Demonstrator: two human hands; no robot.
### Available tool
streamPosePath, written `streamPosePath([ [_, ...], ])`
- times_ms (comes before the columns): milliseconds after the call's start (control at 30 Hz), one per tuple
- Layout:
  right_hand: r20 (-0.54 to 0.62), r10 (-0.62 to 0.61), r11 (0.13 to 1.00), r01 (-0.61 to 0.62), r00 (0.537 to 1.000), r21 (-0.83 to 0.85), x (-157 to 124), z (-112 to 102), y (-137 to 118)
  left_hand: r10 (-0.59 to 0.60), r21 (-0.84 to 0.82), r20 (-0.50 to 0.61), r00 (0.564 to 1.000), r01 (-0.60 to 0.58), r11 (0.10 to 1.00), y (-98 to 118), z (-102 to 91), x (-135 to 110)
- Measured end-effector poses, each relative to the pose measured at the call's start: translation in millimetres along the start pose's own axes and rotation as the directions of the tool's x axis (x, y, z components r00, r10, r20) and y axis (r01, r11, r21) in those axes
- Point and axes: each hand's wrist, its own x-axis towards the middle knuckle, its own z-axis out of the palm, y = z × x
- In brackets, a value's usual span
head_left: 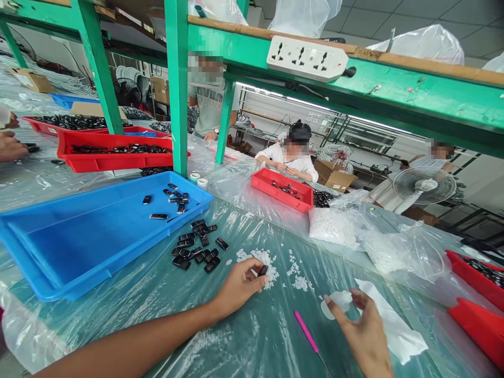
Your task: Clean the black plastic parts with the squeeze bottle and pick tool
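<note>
Between the thumb and fingers of my left hand (242,283) is a small black plastic piece (263,270), held over a pile of small white bits (271,260). My right hand (364,328) has its thumb and fingertips at the edges of a thin, whitish rounded piece (337,305), gripping it just above the table. Left of the right hand lies a pink-handled tool (306,331) with a thin metal shaft. Several black plastic pieces (199,247) form a loose heap beyond my left forearm. Under the right hand's far side rests a crumpled white sheet (394,320).
A large blue tray (98,262) with several black pieces stands at the left. Red trays (118,163) sit behind it and at the right edge. Bags of white parts (334,226) lie beyond. A green shelf frame (179,89) crosses overhead; a person (289,157) works opposite.
</note>
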Motion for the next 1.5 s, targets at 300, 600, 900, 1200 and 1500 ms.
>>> streamPosePath([
  [300,0.421,-0.508,0.839,0.543,0.752,0.041,-45.8,22.7,-42.9,0.023,-0.098,-0.074,0.997,-0.030,0.995,11.9,-3.4,3.5],
  [600,0.589,-0.364,0.924,0.362,0.722,0.127,-53.2,51.4,-46.4,0.007,-0.105,-0.013,1.000,-0.008,0.994,5.0,-4.0,6.3],
  [900,0.593,-0.452,0.862,0.497,0.666,0.097,-33.1,72.4,-74.4,-0.040,-0.262,0.112,0.993,0.068,0.963,9.5,4.1,-1.1],
  [1200,0.596,-0.408,0.892,0.441,0.692,0.098,-30.1,80.6,-75.3,-0.042,-0.192,0.150,0.988,0.070,0.979,3.1,4.4,-3.3],
  [1500,0.537,-0.301,0.951,0.209,0.788,0.226,-37.0,66.2,-53.0,-0.031,-0.199,0.172,0.985,0.066,0.978,6.6,4.3,-4.3],
])
